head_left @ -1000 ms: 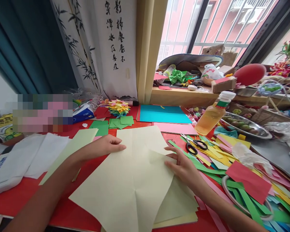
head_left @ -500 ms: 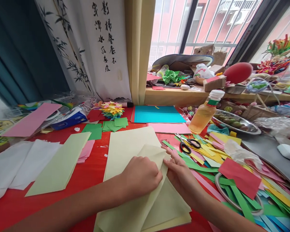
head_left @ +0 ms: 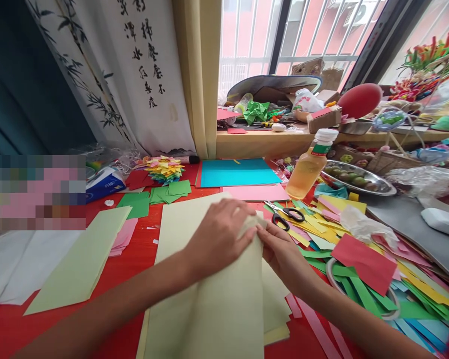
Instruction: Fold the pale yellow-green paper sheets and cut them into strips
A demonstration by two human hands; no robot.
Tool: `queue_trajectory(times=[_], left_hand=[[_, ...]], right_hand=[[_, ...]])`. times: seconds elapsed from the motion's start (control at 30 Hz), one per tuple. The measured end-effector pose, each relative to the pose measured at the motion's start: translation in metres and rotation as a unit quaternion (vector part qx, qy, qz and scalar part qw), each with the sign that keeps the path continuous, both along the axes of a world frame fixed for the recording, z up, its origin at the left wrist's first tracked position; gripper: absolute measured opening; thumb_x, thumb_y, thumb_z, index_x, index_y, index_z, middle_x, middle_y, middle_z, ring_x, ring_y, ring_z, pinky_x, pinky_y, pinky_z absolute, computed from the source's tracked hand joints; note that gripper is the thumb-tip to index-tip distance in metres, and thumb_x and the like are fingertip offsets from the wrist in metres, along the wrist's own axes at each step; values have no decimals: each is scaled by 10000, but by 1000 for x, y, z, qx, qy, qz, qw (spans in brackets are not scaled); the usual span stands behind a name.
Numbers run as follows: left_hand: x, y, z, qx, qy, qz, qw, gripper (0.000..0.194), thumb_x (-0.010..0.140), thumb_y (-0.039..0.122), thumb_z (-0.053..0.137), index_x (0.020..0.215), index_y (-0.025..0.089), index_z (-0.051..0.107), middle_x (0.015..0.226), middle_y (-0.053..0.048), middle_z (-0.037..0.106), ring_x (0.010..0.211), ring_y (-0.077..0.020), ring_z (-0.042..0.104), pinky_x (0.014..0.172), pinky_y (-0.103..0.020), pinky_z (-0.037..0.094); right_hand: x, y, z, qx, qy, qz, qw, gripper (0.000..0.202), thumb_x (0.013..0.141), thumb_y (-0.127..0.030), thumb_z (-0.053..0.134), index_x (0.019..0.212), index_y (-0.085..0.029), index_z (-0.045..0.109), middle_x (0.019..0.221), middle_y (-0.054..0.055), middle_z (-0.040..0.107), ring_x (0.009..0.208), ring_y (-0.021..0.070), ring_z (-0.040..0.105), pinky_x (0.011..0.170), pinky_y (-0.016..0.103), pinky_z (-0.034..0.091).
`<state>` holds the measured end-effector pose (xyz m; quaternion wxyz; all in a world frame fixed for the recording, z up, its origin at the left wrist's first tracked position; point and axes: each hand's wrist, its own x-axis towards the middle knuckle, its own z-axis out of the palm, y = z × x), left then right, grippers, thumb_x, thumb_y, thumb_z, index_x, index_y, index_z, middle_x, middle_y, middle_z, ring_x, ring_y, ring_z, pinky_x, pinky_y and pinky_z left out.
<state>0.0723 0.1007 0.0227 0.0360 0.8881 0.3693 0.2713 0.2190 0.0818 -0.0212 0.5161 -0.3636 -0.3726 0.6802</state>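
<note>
"Pale green sheet point(head_left: 230, 311): state its position and the condition of both hands."

"Position: front centre of the red table point(head_left: 138, 249), bent over on itself above a stack of like paper point(head_left: 175, 219). Right hand point(head_left: 284, 254): thumb and fingers pinched on the sheet's upper right corner. Left hand point(head_left: 219, 239): fingers bent over the same end, thumb pointing towards the right hand. Whether it grips or only presses cannot be told."

"Which faults are possible?"

"First, misalignment. If the right hand's pinch slips, the layers may shift and any crease would probably run skewed. Second, a false crease. The near part of the sheet curves with neither hand on it; uneven palm pressure could set a fold off line. Third, double pick-up. The paper beneath matches in colour and could be caught along with it."

"Nearby hazards?"

"Scissors point(head_left: 285, 211) lie just beyond the right hand, beside paper strips point(head_left: 324, 223). A wide outward sweep could strike them."
</note>
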Motion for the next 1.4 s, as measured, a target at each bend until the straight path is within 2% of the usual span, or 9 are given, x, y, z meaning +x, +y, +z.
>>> queue_trajectory(times=[0.13,0.23,0.3,0.5,0.8,0.9,1.03,1.27,1.4], left_hand=[[-8,32,13,-144,-62,-9,988,357,827,346,407,1156,222,470,1182,-21,513,1099,-188,434,925,-304,330],[-11,44,8,-280,-88,-30,955,283,814,335,405,1031,225,549,1083,0,568,970,-174,519,785,-256,409],[-13,43,1,-315,-119,-24,941,254,804,322,414,970,217,575,1039,0,584,928,-168,533,745,-242,415],[-32,23,-9,-328,-193,37,924,241,792,347,462,952,233,599,973,2,605,880,-159,538,705,-233,411],[-45,-2,17,-405,-250,90,875,227,740,389,552,909,259,631,869,12,614,748,-134,548,586,-210,414],[-45,-7,11,-399,-212,113,885,227,750,382,539,911,252,630,893,3,615,745,-141,554,562,-214,411],[-42,-13,-5,-350,-183,98,914,185,794,333,494,911,250,611,940,12,609,841,-144,553,654,-225,426],[-39,-24,-11,-299,-180,70,934,163,823,311,476,938,296,589,916,37,576,831,-98,530,629,-166,425],[-38,-27,-12,-290,-170,62,940,183,827,313,475,968,321,591,893,34,548,817,-82,514,594,-131,414]], right_hand=[[15,15,5,-23,6,48,999,234,770,-324,577,971,-205,589,804,18,619,696,124,569,625,231,441],[18,16,4,-31,-2,48,998,231,775,-303,575,990,-220,587,837,10,625,721,117,575,629,213,446],[14,12,1,-38,-13,50,998,254,781,-339,562,1009,-227,584,863,10,628,744,120,576,621,206,445],[-2,-5,1,-45,0,104,994,264,839,-349,477,1046,-226,585,921,22,626,779,113,573,666,202,445],[-3,-22,26,-117,41,138,983,231,811,-235,522,1024,-253,611,820,-7,625,694,72,564,669,161,436],[-5,-25,19,-137,-50,97,985,254,794,-321,540,1029,-253,608,761,-17,609,659,86,541,642,179,433],[-7,-28,6,-63,-177,64,980,343,797,-435,503,1091,-271,570,798,-18,592,709,109,517,620,193,418],[-5,-28,9,-40,-230,23,972,363,781,-486,499,1088,-306,570,1201,-15,487,774,103,532,620,177,429],[-4,-30,9,-83,-239,-4,967,411,744,-512,531,1100,-306,564,1248,-15,452,876,140,529,635,182,444]])
